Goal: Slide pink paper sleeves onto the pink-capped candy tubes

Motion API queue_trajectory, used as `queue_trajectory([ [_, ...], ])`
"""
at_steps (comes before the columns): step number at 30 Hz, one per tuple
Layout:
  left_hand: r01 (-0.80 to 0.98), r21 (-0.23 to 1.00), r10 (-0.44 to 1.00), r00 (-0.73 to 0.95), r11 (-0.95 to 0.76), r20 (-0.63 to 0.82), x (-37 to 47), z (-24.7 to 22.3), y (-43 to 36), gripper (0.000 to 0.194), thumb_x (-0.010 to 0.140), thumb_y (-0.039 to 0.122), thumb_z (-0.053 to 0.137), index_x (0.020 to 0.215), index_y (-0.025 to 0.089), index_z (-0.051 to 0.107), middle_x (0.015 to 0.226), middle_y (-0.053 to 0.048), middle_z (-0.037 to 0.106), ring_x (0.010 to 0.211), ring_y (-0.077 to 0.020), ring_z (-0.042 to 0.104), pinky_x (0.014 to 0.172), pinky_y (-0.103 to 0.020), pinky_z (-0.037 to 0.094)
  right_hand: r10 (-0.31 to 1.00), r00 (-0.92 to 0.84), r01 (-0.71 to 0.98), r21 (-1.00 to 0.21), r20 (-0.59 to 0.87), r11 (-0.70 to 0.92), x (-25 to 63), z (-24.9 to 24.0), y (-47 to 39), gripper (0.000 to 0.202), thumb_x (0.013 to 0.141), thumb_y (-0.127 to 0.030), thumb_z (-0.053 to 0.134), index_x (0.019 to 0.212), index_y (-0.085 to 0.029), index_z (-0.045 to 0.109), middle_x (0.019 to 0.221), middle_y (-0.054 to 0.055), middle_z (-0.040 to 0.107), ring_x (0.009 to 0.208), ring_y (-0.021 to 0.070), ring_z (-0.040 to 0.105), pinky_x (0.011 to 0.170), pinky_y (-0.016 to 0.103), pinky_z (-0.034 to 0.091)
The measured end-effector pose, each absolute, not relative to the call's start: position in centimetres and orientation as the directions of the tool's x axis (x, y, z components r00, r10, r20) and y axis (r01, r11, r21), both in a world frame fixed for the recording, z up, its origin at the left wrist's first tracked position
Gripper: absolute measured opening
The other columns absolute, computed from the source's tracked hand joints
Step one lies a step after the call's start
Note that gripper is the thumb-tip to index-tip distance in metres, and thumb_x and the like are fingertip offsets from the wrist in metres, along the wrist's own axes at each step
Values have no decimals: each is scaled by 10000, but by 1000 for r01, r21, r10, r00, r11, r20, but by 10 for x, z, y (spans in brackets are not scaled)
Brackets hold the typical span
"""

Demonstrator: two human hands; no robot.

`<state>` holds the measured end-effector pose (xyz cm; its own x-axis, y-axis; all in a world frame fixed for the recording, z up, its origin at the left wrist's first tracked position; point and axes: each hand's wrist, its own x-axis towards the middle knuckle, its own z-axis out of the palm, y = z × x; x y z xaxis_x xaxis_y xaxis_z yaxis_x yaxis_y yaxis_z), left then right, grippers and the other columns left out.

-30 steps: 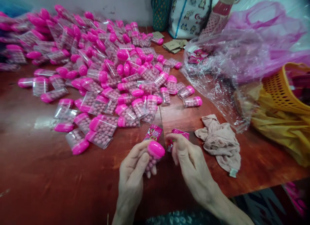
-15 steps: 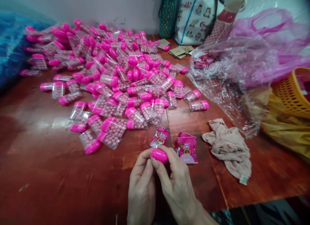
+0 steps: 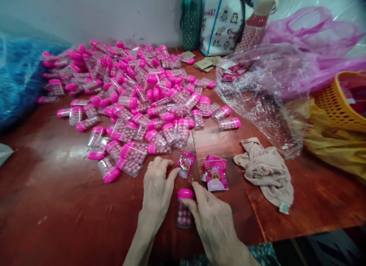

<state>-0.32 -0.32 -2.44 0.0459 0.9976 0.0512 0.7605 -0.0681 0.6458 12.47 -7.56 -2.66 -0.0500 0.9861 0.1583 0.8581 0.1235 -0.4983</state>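
My right hand has its thumb and forefinger closed at the right side of a small clear plastic box. That box has a bright pink cap and pink balls inside. My left hand is at the near edge of the heap, its thumb apart from its bent fingers. The thumb tip is beside a small pink printed sleeve; whether it touches cannot be made out. Further right lie more pink printed sleeves, overlapping. A large heap of the same pink-capped boxes spreads over the wooden table.
A crumpled beige cloth lies to the right. Behind it are a clear plastic bag, a pink bag and a yellow basket. A printed tote bag stands against the wall. Blue plastic is at far left.
Both hands held a pink-capped box together; now my left hand has let go and moved left and forward to the sleeve. The box now shows its front, low beside my right hand.
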Motion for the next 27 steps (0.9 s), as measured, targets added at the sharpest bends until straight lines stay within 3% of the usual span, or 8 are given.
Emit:
queue_trajectory([
  [8, 729, 676, 994, 95, -107, 55, -1, -26, -9, 165, 816, 214, 486, 652, 209, 505, 685, -3, 540, 699, -187, 510, 667, -315, 386, 985, 38, 809, -583, 167, 68, 133, 2, -43, 344, 957, -267, 297, 1101, -76, 543, 844, 162, 683, 699, 250, 679, 607, 347, 541],
  [12, 704, 704, 994, 96, -98, 43, -4, -27, -9, 131, 826, 227, 480, 707, 201, 529, 714, -9, 565, 718, -186, 535, 675, -306, 406, 953, -65, 852, -480, 296, 208, 133, -14, -38, 341, 944, -128, 293, 1220, -88, 489, 1187, 202, 583, 1100, 304, 552, 878, 439, 473],
  [14, 686, 720, 992, 121, -101, 25, -6, -27, -10, 99, 825, 221, 490, 750, 198, 550, 755, -17, 584, 750, -188, 546, 699, -309, 418, 925, -141, 863, -414, 352, 290, 135, -26, -36, 367, 930, -76, 265, 1218, -60, 492, 1228, 217, 548, 1151, 310, 505, 910, 464, 451],
  [16, 649, 752, 985, 174, -116, 1, -11, -28, -12, 57, 809, 202, 522, 837, 198, 572, 838, -24, 603, 814, -190, 555, 740, -313, 428, 926, -159, 830, -461, 343, 313, 137, -33, -33, 350, 923, -83, 275, 1165, -47, 526, 1151, 226, 586, 1095, 308, 536, 868, 470, 473],
  [19, 578, 805, 973, 230, -134, -4, -19, -32, -17, 289, 765, 146, 585, 1043, 219, 553, 1005, -31, 598, 929, -189, 546, 801, -311, 430, 957, -95, 730, -634, 274, 254, 142, -33, -25, 267, 916, -182, 376, 1097, -108, 558, 1022, 160, 630, 988, 270, 574, 810, 426, 487],
  [23, 494, 863, 986, 166, -103, 23, -21, -34, -22, 367, 777, 109, 573, 1121, 234, 544, 1045, -25, 593, 920, -164, 559, 799, -282, 439, 991, 47, 299, -945, -125, -134, 143, -20, -11, 164, 838, -309, 545, 756, -171, 583, 639, 13, 598, 577, 145, 552, 533, 252, 432],
  [25, 415, 907, 991, 133, -77, 23, -19, -32, -23, 312, 790, 124, 571, 1080, 240, 578, 997, -11, 612, 888, -152, 577, 796, -266, 447, 966, 3, 125, -958, -259, -257, 144, -15, -6, 235, 821, -346, 560, 665, -173, 537, 477, -45, 498, 424, 92, 454, 432, 208, 335],
  [27, 325, 945, 996, 81, -47, 22, -15, -28, -25, 271, 782, 145, 595, 1031, 252, 615, 962, 5, 632, 882, -149, 594, 812, -255, 451, 958, -29, 67, -957, -285, -282, 144, -13, -4, 261, 830, -368, 540, 660, -172, 508, 409, -78, 437, 358, 64, 386, 396, 187, 275],
])
